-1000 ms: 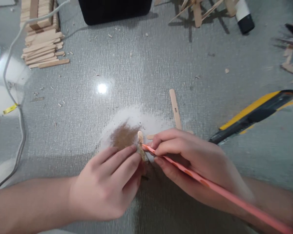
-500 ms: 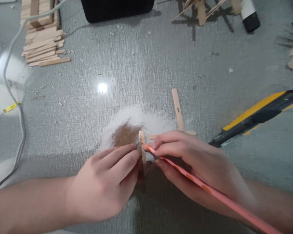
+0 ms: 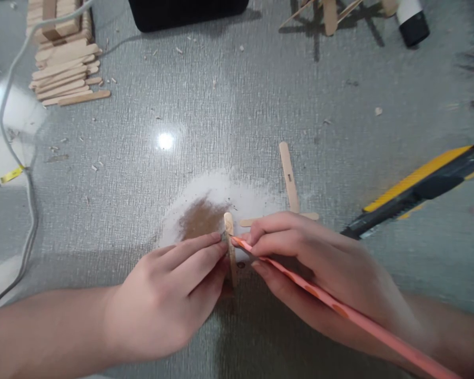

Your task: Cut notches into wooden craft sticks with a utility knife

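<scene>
A wooden popsicle stick (image 3: 228, 226) stands lengthwise in front of me, its far end poking past my fingers. My left hand (image 3: 177, 295) is closed, fingertips pressed against the stick's left side; a small greyish piece shows at the fingertips, too small to name. My right hand (image 3: 312, 268) is closed around a pink pencil with orange spots (image 3: 363, 326), whose tip meets the stick's right edge. Just beyond the right knuckles lie a slotted popsicle stick (image 3: 287, 171) and another stick laid crosswise (image 3: 310, 216), partly hidden by the hand.
A yellow and black box cutter (image 3: 422, 187) lies at the right. Stacked popsicle sticks (image 3: 67, 73) and a white cable (image 3: 30, 205) are at the left. At the back are a black object (image 3: 189, 13), a stick structure (image 3: 330, 18) and a black-and-white tube (image 3: 413, 26). Brown-and-white marks (image 3: 205, 216) colour the table.
The view has shifted slightly. Both hands, the stick and the pencil stay in nearly the same places, with the pencil tip still at the stick's edge.
</scene>
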{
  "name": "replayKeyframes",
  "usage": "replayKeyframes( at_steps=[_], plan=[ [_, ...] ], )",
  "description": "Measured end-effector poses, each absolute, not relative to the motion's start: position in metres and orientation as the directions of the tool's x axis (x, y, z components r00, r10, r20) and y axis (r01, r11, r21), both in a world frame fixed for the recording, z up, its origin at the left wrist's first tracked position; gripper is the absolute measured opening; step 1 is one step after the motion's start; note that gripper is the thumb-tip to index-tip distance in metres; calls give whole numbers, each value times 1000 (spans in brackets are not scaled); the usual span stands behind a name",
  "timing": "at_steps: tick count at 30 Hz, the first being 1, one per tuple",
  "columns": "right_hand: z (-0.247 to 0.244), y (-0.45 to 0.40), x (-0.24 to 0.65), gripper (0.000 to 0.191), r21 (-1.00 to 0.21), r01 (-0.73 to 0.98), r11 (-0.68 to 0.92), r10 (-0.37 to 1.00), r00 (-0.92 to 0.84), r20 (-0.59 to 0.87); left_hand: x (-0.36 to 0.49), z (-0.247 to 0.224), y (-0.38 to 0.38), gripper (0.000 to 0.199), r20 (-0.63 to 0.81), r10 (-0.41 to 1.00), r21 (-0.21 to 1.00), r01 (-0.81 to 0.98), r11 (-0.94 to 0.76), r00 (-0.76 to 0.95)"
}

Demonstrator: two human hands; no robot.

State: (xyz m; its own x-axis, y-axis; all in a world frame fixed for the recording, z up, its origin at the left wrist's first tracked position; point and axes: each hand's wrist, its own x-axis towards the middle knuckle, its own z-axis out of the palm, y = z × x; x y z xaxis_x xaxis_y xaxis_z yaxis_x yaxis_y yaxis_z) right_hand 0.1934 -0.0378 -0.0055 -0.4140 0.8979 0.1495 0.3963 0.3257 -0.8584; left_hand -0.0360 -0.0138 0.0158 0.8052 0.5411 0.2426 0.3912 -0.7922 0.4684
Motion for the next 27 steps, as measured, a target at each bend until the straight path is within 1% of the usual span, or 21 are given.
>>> replayKeyframes(
  at_steps=[8,13,20,27],
  plan=[
    [0,-35,192,18,-868,373,329,901,-399,170,-36,17,-11,14,238,548,483,392,-783,802],
    [1,-35,194,18,-887,340,313,918,-346,191,-36,17,-11,16,207,567,497,414,-763,797],
    [0,-36,194,20,-886,360,293,921,-356,160,-33,19,-13,19,177,597,533,433,-727,783],
    [1,-36,192,20,-877,383,290,919,-367,143,-34,19,-13,16,171,605,559,429,-709,778]
  ],
)
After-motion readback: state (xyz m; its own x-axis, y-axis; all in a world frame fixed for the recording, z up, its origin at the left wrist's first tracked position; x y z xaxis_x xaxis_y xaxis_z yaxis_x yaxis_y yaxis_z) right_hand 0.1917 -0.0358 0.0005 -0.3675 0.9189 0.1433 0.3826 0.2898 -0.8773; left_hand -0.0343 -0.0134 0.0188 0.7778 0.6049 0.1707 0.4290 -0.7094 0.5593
